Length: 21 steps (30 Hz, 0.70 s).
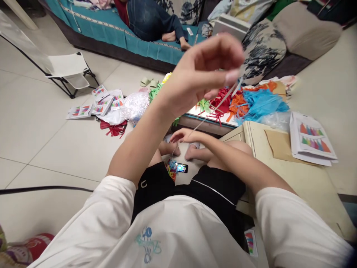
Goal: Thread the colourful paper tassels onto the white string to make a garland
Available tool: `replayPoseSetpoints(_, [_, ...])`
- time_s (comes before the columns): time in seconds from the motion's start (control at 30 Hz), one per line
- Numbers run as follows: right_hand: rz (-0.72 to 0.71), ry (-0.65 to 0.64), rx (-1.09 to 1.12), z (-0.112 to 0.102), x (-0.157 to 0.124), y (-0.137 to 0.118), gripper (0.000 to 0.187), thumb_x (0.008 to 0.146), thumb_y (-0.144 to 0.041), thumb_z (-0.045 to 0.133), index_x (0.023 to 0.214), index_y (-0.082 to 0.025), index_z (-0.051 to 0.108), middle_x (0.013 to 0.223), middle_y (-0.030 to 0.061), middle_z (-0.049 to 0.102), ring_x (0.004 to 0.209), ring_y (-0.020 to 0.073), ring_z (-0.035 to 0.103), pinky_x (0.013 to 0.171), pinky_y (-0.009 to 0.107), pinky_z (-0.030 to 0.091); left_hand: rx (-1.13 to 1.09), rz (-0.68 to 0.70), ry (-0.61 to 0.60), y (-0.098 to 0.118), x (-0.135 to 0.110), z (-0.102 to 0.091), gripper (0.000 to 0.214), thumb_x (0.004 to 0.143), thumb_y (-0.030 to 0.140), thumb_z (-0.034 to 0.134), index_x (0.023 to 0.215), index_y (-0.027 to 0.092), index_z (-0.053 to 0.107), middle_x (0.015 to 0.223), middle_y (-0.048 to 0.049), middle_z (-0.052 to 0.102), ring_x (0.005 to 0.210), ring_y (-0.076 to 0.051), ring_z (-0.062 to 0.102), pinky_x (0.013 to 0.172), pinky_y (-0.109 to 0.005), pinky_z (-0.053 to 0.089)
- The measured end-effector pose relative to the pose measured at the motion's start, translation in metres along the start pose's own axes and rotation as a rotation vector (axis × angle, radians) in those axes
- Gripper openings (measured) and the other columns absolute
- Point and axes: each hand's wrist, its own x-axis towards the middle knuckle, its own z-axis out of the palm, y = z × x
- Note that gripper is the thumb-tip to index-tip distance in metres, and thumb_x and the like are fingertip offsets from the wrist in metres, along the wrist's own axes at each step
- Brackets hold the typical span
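Observation:
My left hand (205, 72) is raised in front of me, its thumb and fingers pinched on a thin white string (212, 112). From there the string slants tautly down to my right hand (184, 136), low between my knees. The right fingers are curled loosely around the string, their grip partly hidden. Below that hand the string hangs slack toward a small bunch of multicoloured tassels (171, 167). A lit phone (182, 168) lies on the floor beside the bunch.
Red, orange and blue paper tassels (264, 104) are heaped on a low table ahead. Printed packets (104, 104) lie on the floor at left; another packet (311, 136) rests on the cream cabinet (304, 193). A person (152, 20) lies on the sofa. A folding stool (68, 65) stands left.

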Motion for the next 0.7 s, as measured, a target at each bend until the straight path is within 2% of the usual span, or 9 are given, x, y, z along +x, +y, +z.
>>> replayPoseSetpoints(0.07, [-0.114, 0.047, 0.271, -0.024, -0.028, -0.023, 0.047, 0.079, -0.022, 0.086, 0.124, -0.015, 0.074, 0.131, 0.0136, 0.078, 0.129, 0.0284, 0.072, 0.113, 0.042, 0.056, -0.021, -0.043, -0.062, -0.031, -0.007, -0.013, 0.017, 0.082, 0.013, 0.086, 0.094, 0.015, 0.075, 0.090, -0.0014, 0.072, 0.085, -0.014, 0.078, 0.074, -0.022, 0.063])
replayPoseSetpoints(0.13, [-0.211, 0.123, 0.471, -0.039, -0.057, -0.047, 0.059, 0.074, -0.029, 0.093, 0.128, -0.017, 0.072, 0.137, 0.0142, 0.075, 0.136, 0.0311, 0.069, 0.114, 0.045, 0.056, 0.043, -0.091, -0.026, -0.064, -0.009, -0.025, 0.022, 0.076, 0.011, 0.091, 0.090, 0.015, 0.073, 0.089, -0.0022, 0.074, 0.087, -0.016, 0.077, 0.078, -0.027, 0.066])
replayPoseSetpoints(0.2, [-0.226, 0.230, 0.528, -0.045, -0.078, -0.065, 0.055, 0.077, -0.036, 0.095, 0.123, -0.017, 0.072, 0.125, 0.0132, 0.078, 0.128, 0.0301, 0.073, 0.106, 0.044, 0.060, 0.101, -0.128, 0.058, -0.093, -0.009, -0.034, 0.031, 0.070, 0.011, 0.095, 0.090, 0.017, 0.072, 0.086, -0.0018, 0.074, 0.089, -0.020, 0.077, 0.077, -0.029, 0.066])
replayPoseSetpoints(0.27, [-0.248, 0.348, 0.550, -0.046, -0.086, -0.072, 0.046, 0.082, -0.045, 0.095, 0.108, -0.015, 0.072, 0.102, 0.0094, 0.078, 0.106, 0.0248, 0.078, 0.097, 0.039, 0.063, 0.110, -0.169, 0.108, -0.117, -0.007, -0.041, 0.036, 0.067, 0.010, 0.096, 0.091, 0.017, 0.072, 0.085, -0.0022, 0.073, 0.090, -0.021, 0.077, 0.076, -0.029, 0.065])
replayPoseSetpoints(0.37, [-0.284, 0.455, 0.565, -0.049, -0.078, -0.065, 0.047, 0.086, -0.055, 0.092, 0.089, -0.015, 0.068, 0.070, 0.0007, 0.065, 0.068, 0.0142, 0.067, 0.081, 0.032, 0.062, 0.111, -0.245, 0.147, -0.142, 0.000, -0.047, 0.033, 0.067, 0.005, 0.091, 0.090, 0.017, 0.071, 0.083, -0.0025, 0.074, 0.088, -0.020, 0.076, 0.077, -0.029, 0.063])
replayPoseSetpoints(0.43, [-0.265, 0.467, 0.551, -0.055, -0.067, -0.054, 0.047, 0.087, -0.057, 0.090, 0.086, -0.016, 0.066, 0.060, -0.0033, 0.057, 0.056, 0.0100, 0.054, 0.072, 0.029, 0.059, 0.109, -0.289, 0.207, -0.151, 0.005, -0.051, 0.031, 0.067, 0.002, 0.088, 0.089, 0.016, 0.070, 0.082, -0.0025, 0.074, 0.086, -0.019, 0.075, 0.078, -0.030, 0.063])
replayPoseSetpoints(0.57, [-0.223, 0.507, 0.517, -0.071, -0.050, -0.033, 0.046, 0.094, -0.056, 0.084, 0.085, -0.016, 0.066, 0.053, -0.0065, 0.048, 0.047, 0.0065, 0.035, 0.054, 0.021, 0.042, 0.117, -0.365, 0.271, -0.165, 0.014, -0.061, 0.028, 0.068, 0.000, 0.085, 0.086, 0.016, 0.071, 0.081, -0.0032, 0.075, 0.081, -0.018, 0.074, 0.080, -0.031, 0.062])
replayPoseSetpoints(0.7, [-0.185, 0.583, 0.498, -0.083, -0.040, -0.013, 0.043, 0.103, -0.050, 0.074, 0.080, -0.016, 0.063, 0.047, -0.0070, 0.042, 0.043, 0.0064, 0.028, 0.047, 0.020, 0.028, 0.087, -0.458, 0.315, -0.186, 0.014, -0.071, 0.027, 0.067, -0.001, 0.086, 0.082, 0.015, 0.071, 0.073, -0.0032, 0.073, 0.072, -0.016, 0.071, 0.075, -0.030, 0.059])
